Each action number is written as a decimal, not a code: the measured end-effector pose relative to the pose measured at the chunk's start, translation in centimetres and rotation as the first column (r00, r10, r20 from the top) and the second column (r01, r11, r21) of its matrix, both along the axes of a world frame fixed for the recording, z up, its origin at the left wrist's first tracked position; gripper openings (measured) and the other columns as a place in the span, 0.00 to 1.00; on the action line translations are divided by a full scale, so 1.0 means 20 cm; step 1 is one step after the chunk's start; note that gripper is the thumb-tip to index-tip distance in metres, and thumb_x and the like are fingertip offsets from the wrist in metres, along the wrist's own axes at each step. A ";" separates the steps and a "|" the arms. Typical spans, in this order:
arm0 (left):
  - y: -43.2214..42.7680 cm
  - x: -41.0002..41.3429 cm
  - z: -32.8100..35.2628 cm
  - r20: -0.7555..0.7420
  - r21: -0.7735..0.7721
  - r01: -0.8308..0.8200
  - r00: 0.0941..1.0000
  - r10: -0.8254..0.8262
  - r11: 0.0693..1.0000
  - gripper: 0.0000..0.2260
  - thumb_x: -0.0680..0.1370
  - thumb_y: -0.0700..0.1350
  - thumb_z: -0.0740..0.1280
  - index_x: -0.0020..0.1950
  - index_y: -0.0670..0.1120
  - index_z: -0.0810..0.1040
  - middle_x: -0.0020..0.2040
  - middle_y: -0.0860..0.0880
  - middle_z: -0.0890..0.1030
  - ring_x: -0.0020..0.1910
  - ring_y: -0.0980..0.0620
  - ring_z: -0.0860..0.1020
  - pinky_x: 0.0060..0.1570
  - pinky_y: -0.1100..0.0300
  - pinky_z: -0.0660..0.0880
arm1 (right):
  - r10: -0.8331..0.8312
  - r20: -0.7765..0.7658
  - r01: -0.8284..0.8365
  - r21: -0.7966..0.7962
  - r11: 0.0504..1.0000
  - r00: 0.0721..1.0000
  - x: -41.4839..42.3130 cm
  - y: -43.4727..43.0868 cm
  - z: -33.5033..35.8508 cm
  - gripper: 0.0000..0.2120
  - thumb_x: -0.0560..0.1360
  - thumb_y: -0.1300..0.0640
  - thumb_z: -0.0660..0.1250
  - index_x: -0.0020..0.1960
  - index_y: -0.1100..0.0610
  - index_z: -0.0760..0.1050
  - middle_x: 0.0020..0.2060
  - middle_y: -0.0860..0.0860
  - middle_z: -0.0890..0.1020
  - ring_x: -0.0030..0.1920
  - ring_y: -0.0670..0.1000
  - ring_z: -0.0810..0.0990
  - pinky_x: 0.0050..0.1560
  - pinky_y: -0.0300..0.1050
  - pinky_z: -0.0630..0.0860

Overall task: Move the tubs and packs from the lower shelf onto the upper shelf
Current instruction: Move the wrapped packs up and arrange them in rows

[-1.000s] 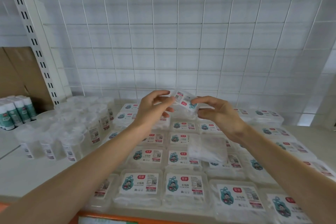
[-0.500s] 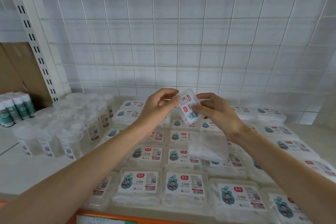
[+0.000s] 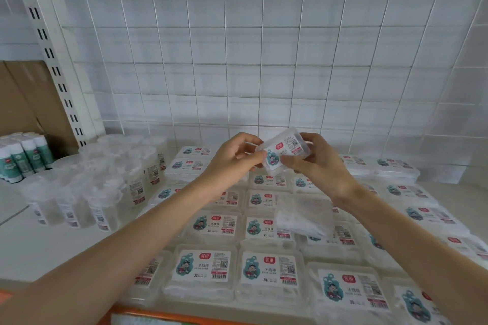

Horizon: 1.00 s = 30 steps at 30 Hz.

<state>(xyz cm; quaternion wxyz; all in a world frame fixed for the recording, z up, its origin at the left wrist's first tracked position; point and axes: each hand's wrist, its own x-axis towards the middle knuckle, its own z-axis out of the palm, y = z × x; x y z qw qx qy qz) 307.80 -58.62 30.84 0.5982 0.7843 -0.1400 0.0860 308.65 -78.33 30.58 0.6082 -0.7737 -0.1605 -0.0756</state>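
I read the left grip (image 3: 232, 163) and the right grip (image 3: 319, 166) as both closed on one small labelled pack (image 3: 284, 153), fingertips pinching its edges. The pack is held tilted in the air between them, label facing me, above the rear rows of flat packs (image 3: 203, 266) covering the shelf (image 3: 26, 240). Clear round tubs (image 3: 100, 185) stand clustered left of the rows. One unlabelled pack (image 3: 303, 215) lies on top, below the right wrist
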 end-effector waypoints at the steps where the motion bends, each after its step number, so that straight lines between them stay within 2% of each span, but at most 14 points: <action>1: 0.01 0.00 0.00 0.004 -0.012 -0.018 1.000 0.018 1.000 0.07 0.79 0.42 0.68 0.56 0.46 0.77 0.49 0.47 0.84 0.43 0.55 0.82 0.42 0.65 0.76 | -0.026 0.064 0.030 -0.062 0.998 0.998 0.00 0.00 0.00 0.26 0.71 0.54 0.76 0.64 0.50 0.68 0.53 0.44 0.80 0.51 0.44 0.81 0.44 0.38 0.81; 3: 0.02 0.01 0.00 0.018 -0.024 -0.056 0.998 0.057 0.998 0.06 0.80 0.44 0.67 0.56 0.48 0.79 0.47 0.48 0.83 0.41 0.55 0.80 0.43 0.63 0.76 | -0.052 0.197 0.085 -0.165 0.983 0.979 -0.01 -0.01 0.00 0.30 0.68 0.51 0.78 0.64 0.47 0.67 0.56 0.39 0.76 0.53 0.39 0.77 0.41 0.30 0.77; 6: 0.03 0.02 0.00 0.016 -0.032 -0.081 0.997 0.081 0.996 0.07 0.81 0.45 0.65 0.56 0.48 0.80 0.48 0.47 0.83 0.42 0.55 0.79 0.45 0.62 0.76 | 0.020 0.376 0.116 -0.334 0.935 0.927 0.00 -0.03 0.01 0.29 0.66 0.51 0.80 0.62 0.46 0.71 0.56 0.38 0.74 0.54 0.33 0.74 0.47 0.26 0.72; 8: 0.03 0.02 -0.01 0.015 -0.021 -0.088 0.996 0.088 0.996 0.07 0.81 0.46 0.64 0.57 0.49 0.80 0.49 0.47 0.83 0.43 0.55 0.79 0.45 0.64 0.76 | 0.085 0.462 0.142 -0.434 0.890 0.883 0.02 -0.05 0.00 0.26 0.66 0.52 0.80 0.60 0.48 0.74 0.56 0.39 0.74 0.56 0.37 0.74 0.53 0.27 0.70; 10: 0.03 0.02 0.00 0.012 0.007 -0.089 0.996 0.089 0.996 0.08 0.82 0.46 0.64 0.58 0.50 0.80 0.50 0.49 0.83 0.45 0.54 0.80 0.46 0.64 0.77 | 0.081 0.492 0.176 -0.454 0.874 0.867 0.03 -0.06 0.00 0.23 0.66 0.51 0.79 0.58 0.47 0.75 0.56 0.38 0.74 0.57 0.40 0.74 0.56 0.28 0.68; 12: 0.04 0.02 0.00 0.014 0.058 -0.100 0.995 0.100 0.993 0.09 0.81 0.48 0.64 0.60 0.50 0.80 0.51 0.53 0.84 0.48 0.56 0.81 0.46 0.67 0.77 | 0.074 0.481 0.180 -0.460 0.870 0.874 0.03 -0.06 -0.01 0.21 0.67 0.48 0.78 0.57 0.44 0.75 0.55 0.38 0.75 0.57 0.41 0.75 0.57 0.32 0.70; 15: 0.06 0.02 -0.01 0.138 0.285 -0.176 0.980 0.142 0.942 0.14 0.81 0.50 0.65 0.65 0.50 0.78 0.57 0.58 0.80 0.50 0.67 0.78 0.46 0.73 0.73 | 0.062 0.409 0.170 -0.508 0.844 0.910 0.03 -0.06 -0.01 0.19 0.65 0.43 0.77 0.54 0.40 0.75 0.53 0.38 0.76 0.53 0.39 0.76 0.53 0.31 0.71; 17: 0.08 0.03 -0.02 0.223 0.433 -0.247 0.961 0.163 0.867 0.16 0.81 0.51 0.65 0.67 0.49 0.76 0.61 0.55 0.79 0.54 0.63 0.77 0.53 0.69 0.71 | 0.055 0.363 0.161 -0.539 0.827 0.930 0.03 -0.07 -0.01 0.19 0.65 0.42 0.78 0.52 0.40 0.76 0.52 0.38 0.77 0.52 0.38 0.76 0.50 0.30 0.70; 19: 0.10 0.04 -0.04 0.256 0.523 -0.298 0.949 0.187 0.799 0.15 0.80 0.50 0.65 0.66 0.49 0.77 0.62 0.53 0.79 0.59 0.57 0.76 0.59 0.61 0.72 | 0.056 0.324 0.145 -0.562 0.815 0.944 0.04 -0.07 -0.02 0.18 0.64 0.42 0.78 0.51 0.40 0.77 0.51 0.38 0.77 0.51 0.36 0.76 0.49 0.33 0.71; 21: 0.11 0.04 -0.04 0.218 0.557 -0.298 0.953 0.210 0.775 0.13 0.80 0.50 0.65 0.63 0.49 0.79 0.62 0.54 0.79 0.60 0.56 0.76 0.60 0.59 0.71 | 0.049 0.285 0.132 -0.580 0.804 0.957 0.03 -0.07 -0.02 0.17 0.65 0.42 0.78 0.51 0.41 0.77 0.50 0.38 0.77 0.49 0.36 0.75 0.47 0.34 0.72; 24: 0.10 0.04 -0.04 0.139 0.528 -0.256 0.967 0.215 0.810 0.11 0.80 0.50 0.66 0.60 0.50 0.81 0.59 0.55 0.81 0.58 0.58 0.76 0.57 0.61 0.71 | 0.054 0.250 0.116 -0.616 0.779 0.967 0.04 -0.07 -0.03 0.17 0.67 0.43 0.77 0.53 0.41 0.76 0.50 0.38 0.77 0.49 0.37 0.75 0.44 0.33 0.70; 30: 0.08 0.03 -0.04 0.156 0.602 -0.266 0.964 0.216 0.753 0.09 0.77 0.52 0.67 0.55 0.52 0.82 0.61 0.55 0.80 0.58 0.55 0.77 0.58 0.55 0.73 | 0.107 0.193 0.036 -0.620 0.784 0.975 0.04 -0.06 -0.04 0.13 0.70 0.46 0.75 0.52 0.42 0.77 0.57 0.39 0.77 0.49 0.38 0.78 0.43 0.31 0.71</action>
